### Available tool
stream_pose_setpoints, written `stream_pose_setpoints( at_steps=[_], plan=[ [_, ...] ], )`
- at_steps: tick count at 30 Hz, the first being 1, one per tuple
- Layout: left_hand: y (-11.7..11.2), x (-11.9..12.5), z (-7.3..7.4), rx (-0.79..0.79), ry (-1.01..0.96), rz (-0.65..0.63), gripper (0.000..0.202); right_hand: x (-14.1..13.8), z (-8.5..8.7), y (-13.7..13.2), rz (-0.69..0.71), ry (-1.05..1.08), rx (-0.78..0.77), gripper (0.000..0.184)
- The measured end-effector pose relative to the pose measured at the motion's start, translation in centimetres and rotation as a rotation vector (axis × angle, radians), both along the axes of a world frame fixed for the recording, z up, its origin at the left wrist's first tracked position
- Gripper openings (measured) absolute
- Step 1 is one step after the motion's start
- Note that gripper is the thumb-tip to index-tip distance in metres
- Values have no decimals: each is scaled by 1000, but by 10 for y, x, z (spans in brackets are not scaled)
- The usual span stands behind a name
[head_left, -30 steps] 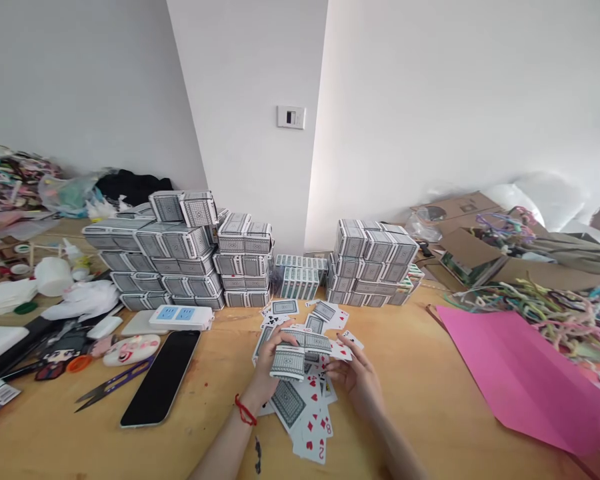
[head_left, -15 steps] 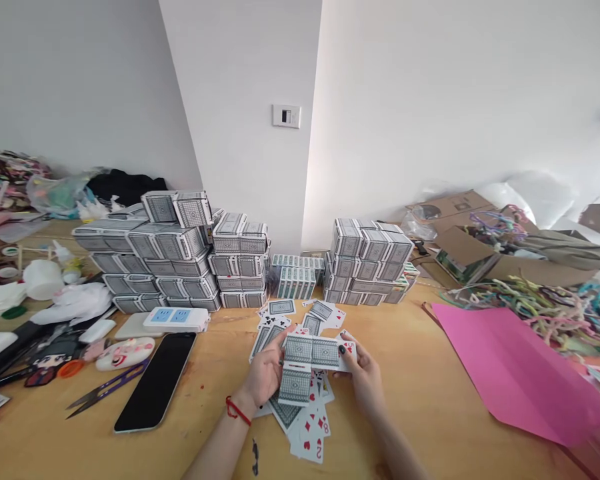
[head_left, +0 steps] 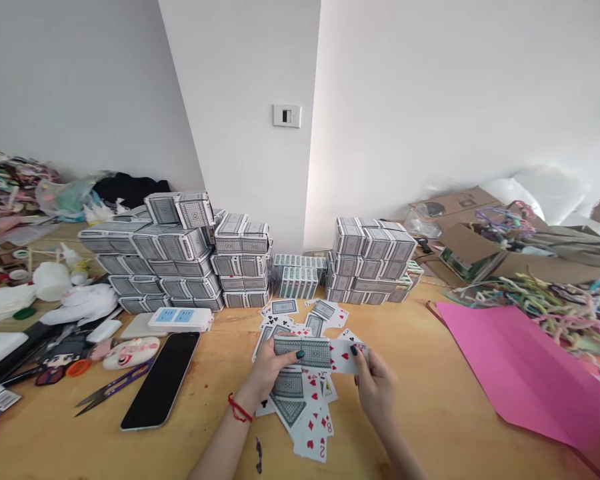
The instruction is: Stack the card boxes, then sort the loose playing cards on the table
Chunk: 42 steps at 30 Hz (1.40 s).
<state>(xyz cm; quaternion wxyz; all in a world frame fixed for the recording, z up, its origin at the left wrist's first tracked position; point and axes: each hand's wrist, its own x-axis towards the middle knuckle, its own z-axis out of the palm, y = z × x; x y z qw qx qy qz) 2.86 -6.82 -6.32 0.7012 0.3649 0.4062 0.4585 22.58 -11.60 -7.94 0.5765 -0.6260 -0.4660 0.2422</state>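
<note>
Cards [head_left: 316, 353] w/ grey-grn backs, wht borders

- To the right of my right hand [head_left: 379, 385], bare table [head_left: 415, 393] gives me a wide lane outward, up to a flat pink sheet [head_left: 520, 380].
- Between my hands the way is blocked: the card strip [head_left: 305, 353] in my left hand [head_left: 266, 367] and the heart card [head_left: 344, 358] in my right span the gap.
- Below both hands, loose cards [head_left: 310, 427] cover the wood, so I can pass only above them.
- Left of my left wrist, a strip of wood runs to the phone [head_left: 161, 380] and scissors [head_left: 115, 387].
- Ahead of my left hand, tall card stacks [head_left: 243, 260] bar the reach; low decks [head_left: 300, 283] right of them leave a dip before another stack [head_left: 373, 260].
</note>
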Motion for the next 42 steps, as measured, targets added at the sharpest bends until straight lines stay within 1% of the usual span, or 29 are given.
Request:
stream_pose_setpoints(
  at_steps=[2,4,6,7,9,12,15,18,23,25,27,29,31,33,35,37,40,42],
  plan=[
    [3,-7,-3,-23,-60,28,37,7,-1,3,-69,79,-2,38],
    [5,-15,-6,-53,-154,110,37,13,-3,7,-124,164,-4,38],
    [6,-23,-8,-65,-282,184,38,17,-5,11,-137,219,-9,39],
    [6,-27,-8,-63,-347,182,39,17,-7,12,-127,231,-15,41],
    [4,-32,-7,-39,-465,123,38,16,-9,15,-83,237,-47,42],
    [0,-34,-5,-24,-589,17,35,11,-13,15,1,216,-103,43],
    [-1,-34,-3,-29,-684,-28,31,5,-15,13,63,176,-116,41],
    [-1,-33,-3,-9,-740,-44,29,2,-16,12,80,137,-114,40],
    [0,-32,-4,39,-752,-117,27,1,-15,12,86,152,-92,39],
    [0,-31,-5,48,-742,-128,30,-2,-10,10,123,171,-59,35],
    [-1,-29,-6,43,-726,-111,32,-7,-3,7,191,179,-5,31],
    [-2,-28,-8,30,-691,-79,33,-16,7,0,254,182,49,26],
    [-2,-26,-10,21,-652,-39,34,-26,18,-10,278,178,96,21],
    [-1,-25,-11,13,-623,-12,34,-35,30,-20,287,130,157,16],
    [1,-24,-12,13,-609,-7,32,-42,43,-28,310,-2,238,14],
    [2,-23,-12,22,-599,-19,30,-47,56,-31,346,-204,326,15],
    [3,-24,-14,24,-581,2,32,-50,70,-27,355,-498,476,18],
    [4,-25,-15,16,-570,26,34,-52,75,-23,327,-605,570,19]
  ],
)
